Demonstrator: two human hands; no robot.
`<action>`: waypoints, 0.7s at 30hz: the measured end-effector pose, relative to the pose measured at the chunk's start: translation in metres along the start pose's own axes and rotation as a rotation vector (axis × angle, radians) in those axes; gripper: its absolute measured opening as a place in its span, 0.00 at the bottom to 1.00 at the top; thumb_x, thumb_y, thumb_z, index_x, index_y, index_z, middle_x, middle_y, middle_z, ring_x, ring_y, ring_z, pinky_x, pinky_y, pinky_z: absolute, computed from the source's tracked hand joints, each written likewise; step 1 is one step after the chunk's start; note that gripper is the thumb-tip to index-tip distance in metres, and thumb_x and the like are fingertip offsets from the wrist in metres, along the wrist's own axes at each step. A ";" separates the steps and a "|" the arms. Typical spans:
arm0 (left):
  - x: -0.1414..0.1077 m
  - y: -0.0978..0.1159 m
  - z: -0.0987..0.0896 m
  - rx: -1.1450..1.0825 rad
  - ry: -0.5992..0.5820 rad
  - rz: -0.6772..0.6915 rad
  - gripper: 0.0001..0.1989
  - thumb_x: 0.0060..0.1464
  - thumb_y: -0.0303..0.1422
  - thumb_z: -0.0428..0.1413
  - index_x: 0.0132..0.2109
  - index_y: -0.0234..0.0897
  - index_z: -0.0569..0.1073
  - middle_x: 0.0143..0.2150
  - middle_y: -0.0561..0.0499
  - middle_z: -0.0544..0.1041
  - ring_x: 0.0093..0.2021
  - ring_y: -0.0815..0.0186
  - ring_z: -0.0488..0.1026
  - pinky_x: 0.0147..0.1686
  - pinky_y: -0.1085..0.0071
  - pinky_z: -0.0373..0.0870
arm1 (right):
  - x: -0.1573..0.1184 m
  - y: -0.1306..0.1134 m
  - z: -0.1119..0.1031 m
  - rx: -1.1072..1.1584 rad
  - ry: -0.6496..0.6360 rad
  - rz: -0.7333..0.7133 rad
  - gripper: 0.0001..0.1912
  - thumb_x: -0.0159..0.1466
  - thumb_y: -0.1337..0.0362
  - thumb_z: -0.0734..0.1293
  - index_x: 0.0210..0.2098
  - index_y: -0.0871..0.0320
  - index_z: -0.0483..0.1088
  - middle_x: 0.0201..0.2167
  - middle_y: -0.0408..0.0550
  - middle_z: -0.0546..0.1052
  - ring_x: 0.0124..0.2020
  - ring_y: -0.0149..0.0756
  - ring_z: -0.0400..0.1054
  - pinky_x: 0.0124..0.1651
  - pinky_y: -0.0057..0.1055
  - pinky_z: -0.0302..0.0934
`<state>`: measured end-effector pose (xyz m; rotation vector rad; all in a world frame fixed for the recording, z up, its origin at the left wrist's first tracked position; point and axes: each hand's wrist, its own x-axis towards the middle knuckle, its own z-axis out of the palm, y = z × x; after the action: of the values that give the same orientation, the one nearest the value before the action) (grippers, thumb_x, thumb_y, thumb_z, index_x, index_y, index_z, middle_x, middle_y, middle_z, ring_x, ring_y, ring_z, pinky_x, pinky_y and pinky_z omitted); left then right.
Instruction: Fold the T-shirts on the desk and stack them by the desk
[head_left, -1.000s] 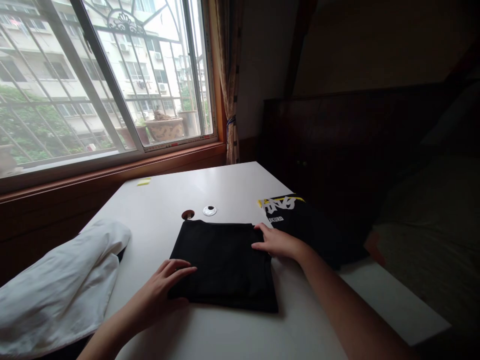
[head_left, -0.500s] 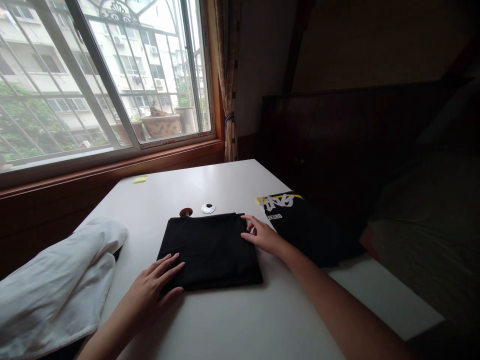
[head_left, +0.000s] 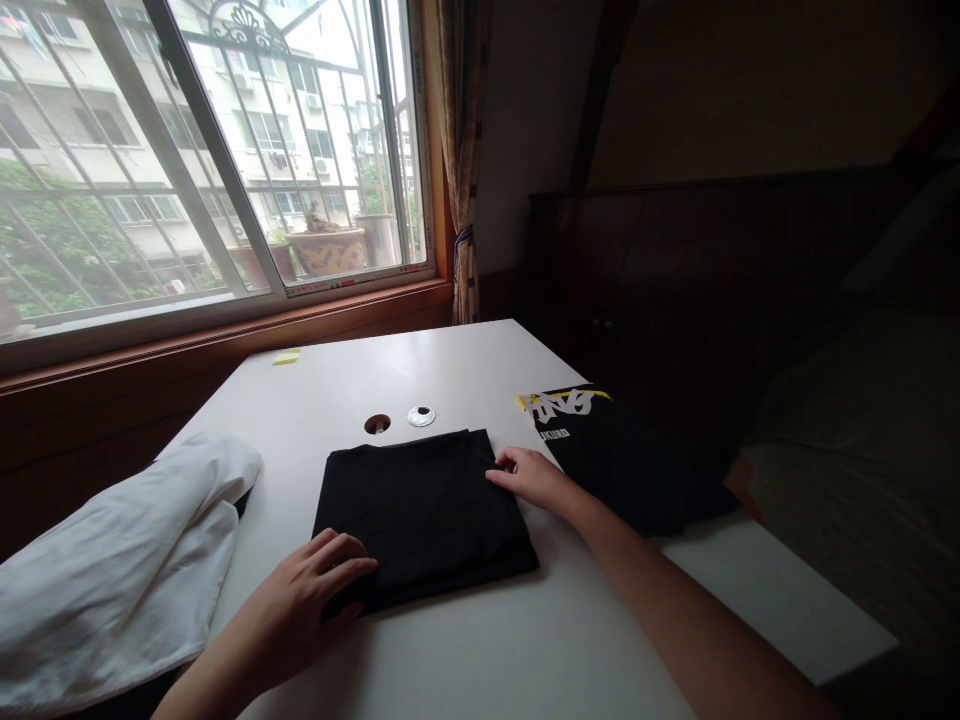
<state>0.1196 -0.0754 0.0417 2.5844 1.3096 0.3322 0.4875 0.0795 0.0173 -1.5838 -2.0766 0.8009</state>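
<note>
A black piece of folded cloth, seemingly a garment, lies flat on the white table in a rough rectangle. My left hand grips its near left corner, fingers curled over the top and thumb low at the near edge. At the right edge, my right hand pinches the cloth between thumb and bent fingers. Just beyond my right hand lies a black garment with white lettering and a yellow stripe.
A white cloth is heaped on the left of the table. Behind the folded cloth are an open round hole and a silver grommet. A person in dark clothing is at the right.
The near edge of the black cloth has shifted toward me and turned slightly. My left hand's fingers have curled in around its corner; my right fingers have closed and slid slightly nearer.
</note>
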 end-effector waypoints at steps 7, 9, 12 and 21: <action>-0.001 0.004 0.000 -0.094 -0.012 -0.071 0.24 0.55 0.23 0.55 0.57 0.48 0.73 0.53 0.46 0.72 0.50 0.60 0.74 0.50 0.66 0.74 | -0.006 -0.003 -0.005 0.155 -0.129 0.026 0.32 0.58 0.48 0.73 0.60 0.51 0.69 0.43 0.46 0.76 0.37 0.38 0.71 0.39 0.33 0.61; -0.001 0.009 -0.002 -0.130 -0.028 -0.081 0.23 0.55 0.24 0.56 0.56 0.48 0.73 0.53 0.47 0.72 0.46 0.62 0.75 0.47 0.69 0.74 | -0.006 -0.001 -0.002 0.225 -0.140 0.006 0.37 0.58 0.52 0.73 0.65 0.48 0.63 0.43 0.45 0.75 0.37 0.38 0.71 0.40 0.32 0.63; 0.001 0.020 -0.005 -0.216 -0.113 -0.085 0.22 0.56 0.26 0.57 0.56 0.49 0.72 0.50 0.50 0.72 0.36 0.68 0.75 0.36 0.75 0.73 | -0.006 -0.001 0.002 0.323 -0.126 -0.026 0.38 0.60 0.57 0.72 0.67 0.49 0.59 0.41 0.44 0.74 0.40 0.38 0.72 0.43 0.33 0.64; 0.007 0.038 0.013 0.040 -0.001 -0.008 0.10 0.53 0.32 0.59 0.44 0.44 0.73 0.44 0.48 0.75 0.41 0.60 0.75 0.41 0.68 0.74 | -0.022 -0.021 -0.010 0.465 -0.257 0.076 0.43 0.61 0.55 0.73 0.70 0.41 0.53 0.51 0.51 0.74 0.43 0.42 0.74 0.44 0.37 0.68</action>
<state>0.1566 -0.0933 0.0414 2.6105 1.3396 0.3057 0.4847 0.0562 0.0392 -1.3594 -1.8138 1.4583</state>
